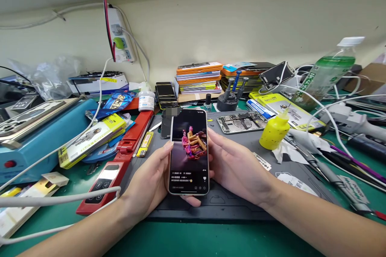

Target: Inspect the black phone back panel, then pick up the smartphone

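Note:
A smartphone [189,156] with a lit screen is held upright between my two hands, above the dark grey work mat [229,209]. Pink and gold figures on a dark background fill its display. My left hand [155,174] wraps the phone's left edge, the thumb lying along the side. On the other edge, my right hand [238,164] grips with its fingers passing behind the phone; a fingertip shows below the bottom edge. Just behind the phone lies a dark phone part [166,123], partly covered by it.
An opened phone [241,123] lies right of centre near a yellow bottle [274,131]. To the left are a red tool [132,144], a battery box [93,138] and a blue machine [39,140]. A drink bottle [328,72] leans at right. White cables [75,197] cross the left side.

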### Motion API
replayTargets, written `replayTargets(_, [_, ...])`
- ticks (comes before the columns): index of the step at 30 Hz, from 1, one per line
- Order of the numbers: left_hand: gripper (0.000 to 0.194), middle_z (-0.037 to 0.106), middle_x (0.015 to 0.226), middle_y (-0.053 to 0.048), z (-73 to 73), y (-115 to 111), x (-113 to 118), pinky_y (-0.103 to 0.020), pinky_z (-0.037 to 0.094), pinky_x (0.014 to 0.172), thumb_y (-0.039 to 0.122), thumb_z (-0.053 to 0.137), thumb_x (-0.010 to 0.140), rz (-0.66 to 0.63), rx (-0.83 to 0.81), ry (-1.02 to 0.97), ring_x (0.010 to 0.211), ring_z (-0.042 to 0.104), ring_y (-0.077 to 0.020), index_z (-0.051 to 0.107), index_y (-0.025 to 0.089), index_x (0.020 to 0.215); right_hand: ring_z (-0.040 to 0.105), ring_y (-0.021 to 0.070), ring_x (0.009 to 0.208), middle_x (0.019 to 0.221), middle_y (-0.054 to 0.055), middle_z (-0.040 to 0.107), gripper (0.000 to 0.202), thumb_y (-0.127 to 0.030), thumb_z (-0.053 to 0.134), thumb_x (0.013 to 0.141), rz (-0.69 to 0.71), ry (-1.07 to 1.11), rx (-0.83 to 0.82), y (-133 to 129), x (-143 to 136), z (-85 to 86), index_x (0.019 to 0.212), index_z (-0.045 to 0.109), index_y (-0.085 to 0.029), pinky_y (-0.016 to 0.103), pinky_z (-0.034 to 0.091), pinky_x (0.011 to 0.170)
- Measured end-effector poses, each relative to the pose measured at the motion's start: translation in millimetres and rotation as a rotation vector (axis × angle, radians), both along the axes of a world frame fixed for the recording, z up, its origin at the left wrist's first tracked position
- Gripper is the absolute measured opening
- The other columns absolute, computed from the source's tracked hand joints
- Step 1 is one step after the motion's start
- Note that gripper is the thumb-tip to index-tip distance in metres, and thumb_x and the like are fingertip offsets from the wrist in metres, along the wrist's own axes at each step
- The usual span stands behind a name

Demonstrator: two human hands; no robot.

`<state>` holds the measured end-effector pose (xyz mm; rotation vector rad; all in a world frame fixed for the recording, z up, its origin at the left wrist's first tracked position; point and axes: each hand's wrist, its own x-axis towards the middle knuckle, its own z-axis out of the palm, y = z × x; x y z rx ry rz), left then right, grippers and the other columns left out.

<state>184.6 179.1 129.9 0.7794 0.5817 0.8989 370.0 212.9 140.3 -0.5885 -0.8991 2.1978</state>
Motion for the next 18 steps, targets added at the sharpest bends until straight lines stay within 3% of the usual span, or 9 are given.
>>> replayTargets(10, [0.05, 0.067, 0.132, -0.014, 0.4, 1.2, 1.9, -0.048, 0.064, 0.069, 0.042, 0.029, 0.102, 0.005, -0.011, -0.026, 0.117, 0.065, -0.0387, 0.066, 0.019, 0.128, 0.034, 0.0157, 0.072, 0.08, 0.001, 0.044, 0.039, -0.057, 0.061, 0.089, -0.007, -0.048, -0.001, -1.1, 0.1, -0.5, 0.09, 0.064, -0.018, 0.026, 0.028, 0.061])
replayTargets(18, [0.05, 0.067, 0.132, -0.015, 0.4, 0.3, 1.8, -0.05, 0.064, 0.071, 0.043, 0.03, 0.102, 0.008, -0.023, -0.039, 0.116, 0.065, -0.0385, 0.065, 0.018, 0.128, 0.029, 0.0143, 0.067, 0.075, -0.001, 0.038, 0.035, -0.054, 0.062, 0.09, -0.01, -0.004, -0.007, -2.6, 0.2, -0.4, 0.087, 0.06, -0.019, 0.026, 0.026, 0.06])
